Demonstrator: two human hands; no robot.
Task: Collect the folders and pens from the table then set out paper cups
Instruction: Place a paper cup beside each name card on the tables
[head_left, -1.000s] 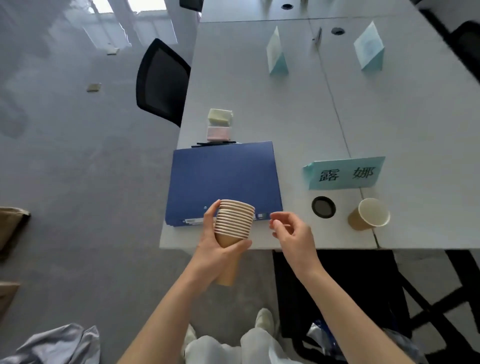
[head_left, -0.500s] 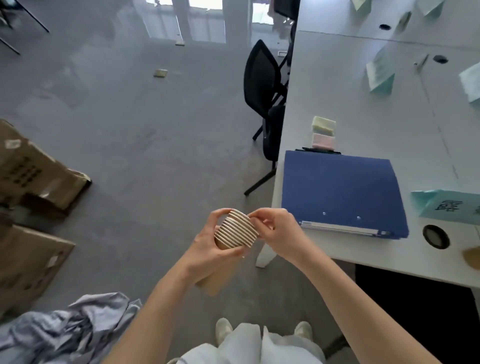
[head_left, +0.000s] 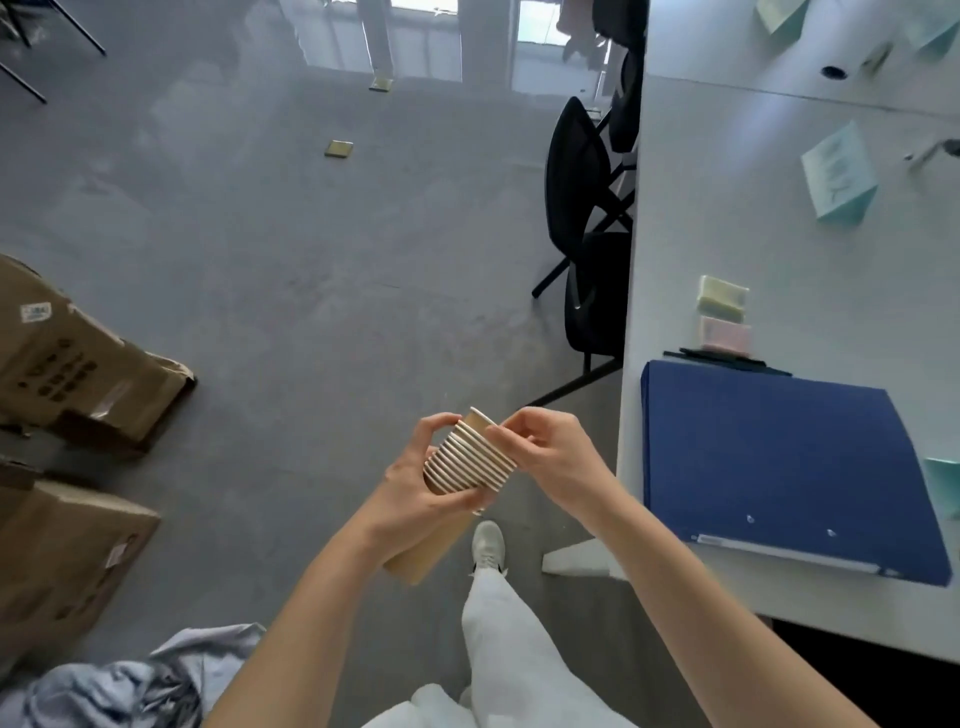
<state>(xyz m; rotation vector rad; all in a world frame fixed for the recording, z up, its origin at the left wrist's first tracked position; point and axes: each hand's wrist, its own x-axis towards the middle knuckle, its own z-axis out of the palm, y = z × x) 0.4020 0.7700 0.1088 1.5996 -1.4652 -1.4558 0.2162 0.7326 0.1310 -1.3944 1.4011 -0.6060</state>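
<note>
Brown kraft-paper cups, nested in a tilted stack (head_left: 467, 467), lie in the left hand (head_left: 415, 499) off the white worktop (head_left: 727, 249), rims pointing up-right toward the right hand (head_left: 550, 457), whose fingers (head_left: 506, 428) pinch the top cup's rim.

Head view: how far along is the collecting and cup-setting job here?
Done: blue folder and black pens lie gathered at the table corner. In hand: left hand holds the cup stack; right hand pinches the top cup's rim. Left: no placed cup visible.
</note>
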